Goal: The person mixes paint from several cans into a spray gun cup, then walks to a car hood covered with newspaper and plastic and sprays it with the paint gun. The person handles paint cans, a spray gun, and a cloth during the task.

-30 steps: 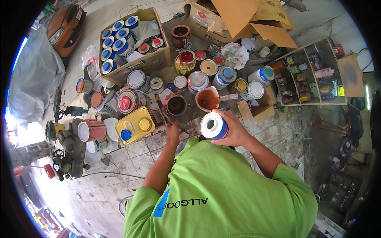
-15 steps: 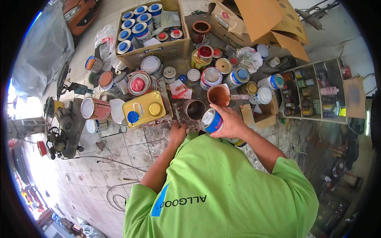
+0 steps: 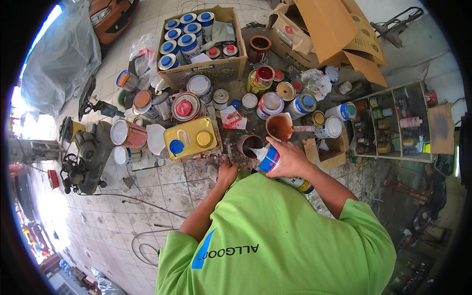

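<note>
My right hand [image 3: 292,162] grips a blue-and-white can [image 3: 269,160], tipped left with pale liquid running toward a dark open cup [image 3: 247,143]. My left hand [image 3: 227,173] is closed on a thin stick-like tool [image 3: 228,150], just left of the cup. Beyond my right hand stands a copper-brown container [image 3: 280,127] with a flat stick across its rim. A gold rectangular can [image 3: 191,135] with blue cap lies left of the hands. Another can [image 3: 302,184] is partly hidden below my right hand. A red-stained paper [image 3: 232,118] rests behind the cup.
Many paint cans [image 3: 270,103] crowd the work surface. A cardboard box of blue-capped cans [image 3: 206,73] and a torn carton [image 3: 324,29] stand behind. A compartmented shelf [image 3: 391,91] is at right. A compressor [image 3: 98,147] and hoses are at left, beside a covered vehicle [image 3: 59,64].
The can in my right hand has tipped from upright to leftward, and pale liquid now streams from it. My left hand has moved slightly right. The whole scene has shifted rightward in view.
</note>
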A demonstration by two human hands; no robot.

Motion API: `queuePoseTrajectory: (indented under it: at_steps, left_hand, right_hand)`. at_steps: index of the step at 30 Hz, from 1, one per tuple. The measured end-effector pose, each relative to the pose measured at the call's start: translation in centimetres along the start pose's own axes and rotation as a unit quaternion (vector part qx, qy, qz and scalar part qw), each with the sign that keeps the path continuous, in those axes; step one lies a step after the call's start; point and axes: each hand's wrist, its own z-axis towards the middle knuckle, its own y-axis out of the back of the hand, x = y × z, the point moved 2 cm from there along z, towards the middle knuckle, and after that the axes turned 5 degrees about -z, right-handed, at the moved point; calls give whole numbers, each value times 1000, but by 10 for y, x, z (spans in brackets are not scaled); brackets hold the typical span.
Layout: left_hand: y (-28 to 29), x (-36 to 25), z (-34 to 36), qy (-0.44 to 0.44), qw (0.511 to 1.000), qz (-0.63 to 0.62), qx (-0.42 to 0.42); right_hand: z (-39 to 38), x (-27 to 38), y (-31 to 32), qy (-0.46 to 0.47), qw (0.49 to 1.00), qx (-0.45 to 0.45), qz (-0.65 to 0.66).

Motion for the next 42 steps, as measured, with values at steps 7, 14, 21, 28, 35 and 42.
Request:
queuePoseTrajectory:
  at_steps: [7, 14, 21, 28, 35, 42]
  left_hand:
    - [1, 3, 4, 21, 999, -5, 39]
    - [-2, 10, 6, 20, 998, -57, 37]
    - [7, -5, 0, 62, 993, -61, 77]
    - [-7, 42, 19, 61, 993, -65, 79]
    - [-4, 29, 11, 89, 987, -113, 74]
    - [8, 7, 3, 88, 987, -106, 77]
  right_hand:
    - [-3, 4, 4, -24, 999, 23, -13]
    - [-5, 9, 12, -33, 999, 37, -10]
    - [-3, 7, 13, -37, 998, 43, -12]
    - [-1, 11, 11, -31, 998, 42, -18]
    - [1, 8, 8, -44, 997, 58, -22]
    - [4, 9, 9, -40, 997, 54, -29]
